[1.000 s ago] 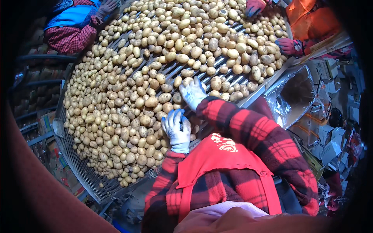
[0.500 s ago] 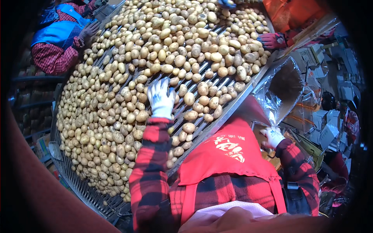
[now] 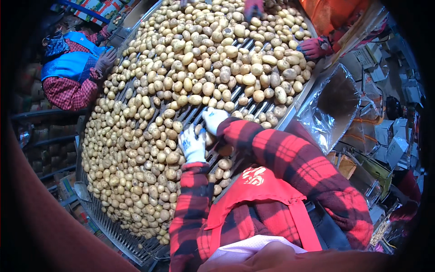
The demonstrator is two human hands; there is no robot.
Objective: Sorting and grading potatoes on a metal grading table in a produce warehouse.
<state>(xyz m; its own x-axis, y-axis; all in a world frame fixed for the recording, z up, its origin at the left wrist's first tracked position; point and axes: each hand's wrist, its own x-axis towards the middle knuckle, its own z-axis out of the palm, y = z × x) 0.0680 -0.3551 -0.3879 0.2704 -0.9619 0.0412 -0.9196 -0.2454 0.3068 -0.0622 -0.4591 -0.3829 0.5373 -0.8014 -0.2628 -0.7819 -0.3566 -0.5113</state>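
Both my hands wear white gloves with blue marks and are over a wide slatted sorting table (image 3: 272, 108) heaped with potatoes (image 3: 136, 154). My left hand (image 3: 192, 143) lies at the edge of the heap, thumb and fingers apart, with potatoes touching its fingertips. Just beyond it and to the right, my right hand (image 3: 214, 119) reaches in across my body. Its fingers curl down and are mostly hidden, so any potato under them does not show. Dark slats appear between the potatoes around both hands.
Across the table at left is a person in a blue apron (image 3: 74, 63), a gloved hand on the rim. At far right, another person's pink-gloved hand (image 3: 315, 47) rests on potatoes; a blurred pink hand (image 3: 253, 8) is farther back. A clear plastic bag (image 3: 333, 106) hangs open by the table's right edge.
My right hand has left the plastic bag and swung left over the table, beside my left hand. My view has shifted slightly. A blurred pink hand now shows at the far side.
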